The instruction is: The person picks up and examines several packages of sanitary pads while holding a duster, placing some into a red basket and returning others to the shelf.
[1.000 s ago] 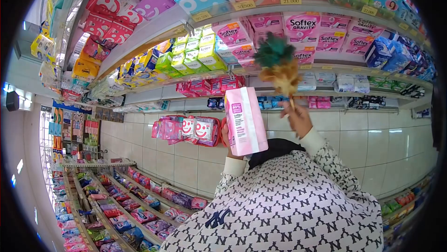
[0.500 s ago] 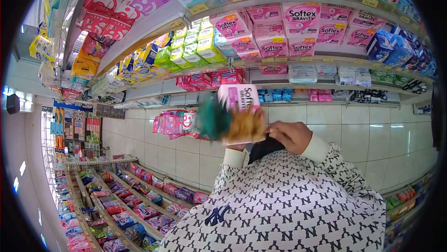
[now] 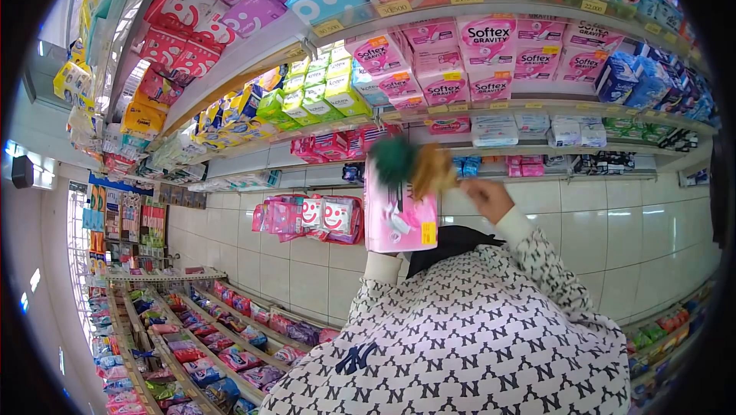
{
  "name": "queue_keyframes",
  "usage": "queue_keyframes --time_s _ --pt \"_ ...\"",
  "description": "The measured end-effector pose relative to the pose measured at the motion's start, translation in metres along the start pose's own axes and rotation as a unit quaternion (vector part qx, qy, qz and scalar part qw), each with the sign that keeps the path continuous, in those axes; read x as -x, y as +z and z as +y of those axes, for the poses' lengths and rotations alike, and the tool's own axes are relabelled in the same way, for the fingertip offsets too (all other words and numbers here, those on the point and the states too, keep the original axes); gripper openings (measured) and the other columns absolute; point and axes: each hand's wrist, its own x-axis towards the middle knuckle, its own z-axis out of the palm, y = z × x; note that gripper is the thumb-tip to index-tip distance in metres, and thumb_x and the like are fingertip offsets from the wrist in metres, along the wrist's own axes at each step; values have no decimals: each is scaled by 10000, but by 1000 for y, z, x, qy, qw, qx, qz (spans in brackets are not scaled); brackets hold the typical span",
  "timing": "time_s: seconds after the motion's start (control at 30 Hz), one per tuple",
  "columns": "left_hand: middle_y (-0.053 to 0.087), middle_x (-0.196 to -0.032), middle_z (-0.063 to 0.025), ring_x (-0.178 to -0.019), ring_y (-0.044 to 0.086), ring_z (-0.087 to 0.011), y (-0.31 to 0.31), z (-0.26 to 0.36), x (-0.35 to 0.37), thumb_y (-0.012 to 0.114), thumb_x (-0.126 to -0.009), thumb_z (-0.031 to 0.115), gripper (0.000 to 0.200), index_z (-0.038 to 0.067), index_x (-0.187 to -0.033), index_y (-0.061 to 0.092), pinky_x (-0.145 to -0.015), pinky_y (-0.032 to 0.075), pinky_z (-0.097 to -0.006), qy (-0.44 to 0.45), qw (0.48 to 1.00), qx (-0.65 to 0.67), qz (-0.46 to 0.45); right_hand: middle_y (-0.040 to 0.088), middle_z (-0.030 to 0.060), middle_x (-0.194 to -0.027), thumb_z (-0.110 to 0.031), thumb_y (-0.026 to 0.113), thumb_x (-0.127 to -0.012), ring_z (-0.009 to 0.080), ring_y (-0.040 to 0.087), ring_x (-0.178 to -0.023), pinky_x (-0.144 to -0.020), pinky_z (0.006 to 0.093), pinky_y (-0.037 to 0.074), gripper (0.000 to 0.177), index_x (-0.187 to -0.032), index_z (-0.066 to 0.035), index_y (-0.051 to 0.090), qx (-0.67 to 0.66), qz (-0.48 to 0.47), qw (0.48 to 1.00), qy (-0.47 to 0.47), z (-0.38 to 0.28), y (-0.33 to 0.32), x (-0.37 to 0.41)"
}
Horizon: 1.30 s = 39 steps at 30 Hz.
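Note:
A pink and white Softex Gravity pack of pads [image 3: 395,227] is held up in front of my chest. My left hand is behind this pack, its fingers hidden; only the cream cuff shows below. My right hand [image 3: 489,200] is closed around the thin end of a feather duster [image 3: 433,172] with green and golden-brown feathers, blurred by motion. The feathers cover the upper part of the pack. A yellow price sticker marks the pack's lower right corner.
Shelves of similar Softex packs [image 3: 491,55] and green Kotex packs [image 3: 337,93] rise ahead. Several red and pink packs [image 3: 310,217] lie on the tiled floor [image 3: 307,269] to the left. Another stocked shelf unit [image 3: 207,338] runs along the lower left.
The duster has swept from the lower part of the pack to its upper part, and my right hand has risen with it. The pack's lower front and sticker now show.

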Motion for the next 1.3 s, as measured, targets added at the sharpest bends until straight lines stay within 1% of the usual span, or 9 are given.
queue_keyframes --time_s 0.17,0.37,0.5,0.73,0.83,0.97,1.1,1.2,1.3 --pt "353 -1447 -122 -1337 337 -274 36 12 -7 381 -986 376 544 91 -1441 289 -1077 352 -373 -23 997 51 -58 684 156 -862 -225 598 -922 218 672 -767 -693 312 511 224 -1032 -45 673 -259 144 951 91 -7 -10 -13" --pt "316 -1479 -129 -1373 295 -293 66 2 -9 378 -987 362 550 99 -1457 263 -1101 330 -382 -48 984 124 -119 626 44 -723 -253 570 -951 123 543 -627 -614 304 477 260 -1021 -16 649 23 -15 983 -184 -45 1 12" --pt "261 -1517 -133 -1413 217 -318 70 -1 -12 337 -987 399 574 104 -1470 240 -1151 233 -468 -56 980 152 -118 594 52 -702 -225 539 -956 100 529 -624 -603 285 448 254 -1016 8 623 -177 115 975 65 -16 -7 -12" --pt "238 -1528 -132 -1419 198 -323 42 -30 -12 319 -983 421 591 105 -1475 229 -1159 187 -492 -26 997 -17 -70 623 163 -738 -159 614 -838 309 607 -615 -595 388 478 199 -984 -25 598 92 -96 980 -148 -36 -2 25" --pt "228 -1532 -131 -1421 189 -325 55 -35 -16 311 -982 431 598 106 -1477 225 -1163 167 -502 -3 987 -137 -86 586 126 -690 -187 549 -918 219 583 -599 -586 369 453 176 -881 -16 570 79 67 995 -8 4 14 -1" --pt "306 -1481 -177 -1395 237 -346 92 -15 -18 380 -908 594 727 152 -1470 249 -1148 189 -531 -91 979 133 -124 522 -3 -644 -377 516 -966 85 420 -444 -418 250 318 322 -913 -70 597 -293 142 939 115 17 -4 -14" --pt "574 -1198 -137 -1116 573 -257 67 -10 -39 501 -874 522 690 38 -1355 395 -966 480 -432 -17 1000 1 -15 507 -25 -736 -441 520 -954 7 280 -391 -352 185 184 335 -981 -111 573 -426 117 874 203 -49 -15 2" --pt "274 -1457 -209 -1314 365 -307 106 -3 -75 705 -791 308 1015 25 -1483 18 -1065 353 -404 191 884 -425 -46 530 -7 -897 -466 528 -942 12 247 -390 -349 180 173 384 -1146 -141 507 -473 77 843 246 -60 -18 -9" --pt "-2 -1524 -235 -1412 102 -332 136 -1 -107 831 -667 307 1306 7 -1454 -167 -1141 152 -407 324 770 -549 -33 528 -13 -1003 -429 545 -942 18 231 -407 -350 179 172 437 -1269 -162 434 -553 73 785 269 -68 -26 -37"
